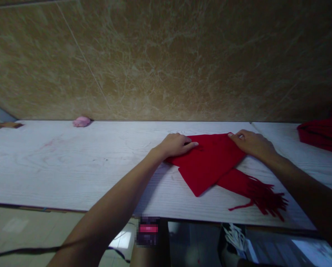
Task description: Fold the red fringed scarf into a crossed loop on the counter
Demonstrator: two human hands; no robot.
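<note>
A red fringed scarf (207,159) lies folded across itself on the white wood-grain table (71,167). One squared end points toward the table's front edge, and the tasselled end (266,196) spreads out to the lower right. My left hand (177,144) grips the scarf's upper left part, its thumb on top of the cloth and its other fingers partly hidden. At the upper right corner, my right hand (251,142) pinches the fabric between thumb and fingers.
Against the marbled wall (166,63) sits a small pink object (81,121). More dark red cloth (322,133) is piled at the far right. Below the front edge are a bundle of white strips (234,237) and a black strap (23,251).
</note>
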